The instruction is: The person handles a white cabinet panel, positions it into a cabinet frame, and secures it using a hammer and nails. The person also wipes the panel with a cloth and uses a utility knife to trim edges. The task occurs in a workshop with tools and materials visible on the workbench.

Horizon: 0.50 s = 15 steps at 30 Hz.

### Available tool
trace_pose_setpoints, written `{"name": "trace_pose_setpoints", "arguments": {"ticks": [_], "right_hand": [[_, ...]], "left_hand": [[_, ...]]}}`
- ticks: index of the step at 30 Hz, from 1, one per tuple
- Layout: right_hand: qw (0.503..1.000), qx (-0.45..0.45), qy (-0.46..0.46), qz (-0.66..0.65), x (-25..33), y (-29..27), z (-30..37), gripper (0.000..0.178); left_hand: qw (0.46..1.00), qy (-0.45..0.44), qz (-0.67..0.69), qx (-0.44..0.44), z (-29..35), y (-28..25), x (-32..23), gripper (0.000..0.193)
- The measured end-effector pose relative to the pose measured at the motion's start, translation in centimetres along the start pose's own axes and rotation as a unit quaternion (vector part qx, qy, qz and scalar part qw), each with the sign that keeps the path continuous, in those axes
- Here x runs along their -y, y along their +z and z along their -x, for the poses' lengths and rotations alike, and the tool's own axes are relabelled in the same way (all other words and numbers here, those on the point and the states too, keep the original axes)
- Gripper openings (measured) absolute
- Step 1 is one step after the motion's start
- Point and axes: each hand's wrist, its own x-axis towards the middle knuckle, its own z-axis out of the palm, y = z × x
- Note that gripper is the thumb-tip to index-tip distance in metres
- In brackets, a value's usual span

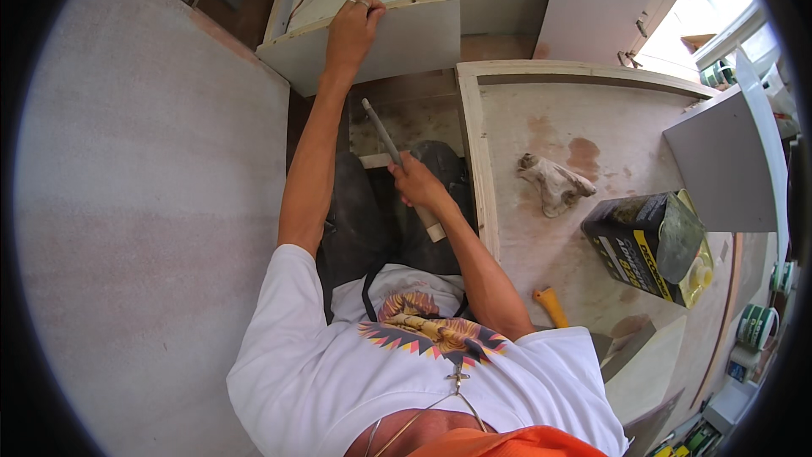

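Observation:
My left hand (353, 32), with a ring on one finger, is closed over the top edge of a grey-white drawer front (414, 38). The front is fixed to a pale wooden drawer box, and a thin red wire lies inside it. Low in front of my knees, my right hand (414, 180) is wrapped round a file (381, 129). Its long grey blade slants up toward the drawer and its tip stands apart from the front. The pale butt end of the handle shows below my fist.
On the wood-framed worktop to the right lie a crumpled dirty rag (554, 186), a black-and-yellow rectangular can (643, 245) and a yellow-handled tool (551, 307). A large pale panel (161, 203) fills the left side. Cabinet doors (596, 4) stand at the back right.

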Motion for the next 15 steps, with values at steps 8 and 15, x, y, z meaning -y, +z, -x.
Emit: {"name": "trace_pose_setpoints", "arguments": {"ticks": [8, 15], "right_hand": [[1.000, -0.010, -0.008, 0.009, -0.1, -0.1, 0.1, 0.029], [0.999, -0.010, -0.022, 0.031, -0.4, 0.2, -0.1, 0.028]], "left_hand": [[0.999, 0.022, 0.038, -0.020, -0.3, 0.9, -0.3, 0.016], [0.998, 0.051, 0.016, -0.038, -0.2, 1.2, -0.1, 0.018]]}}
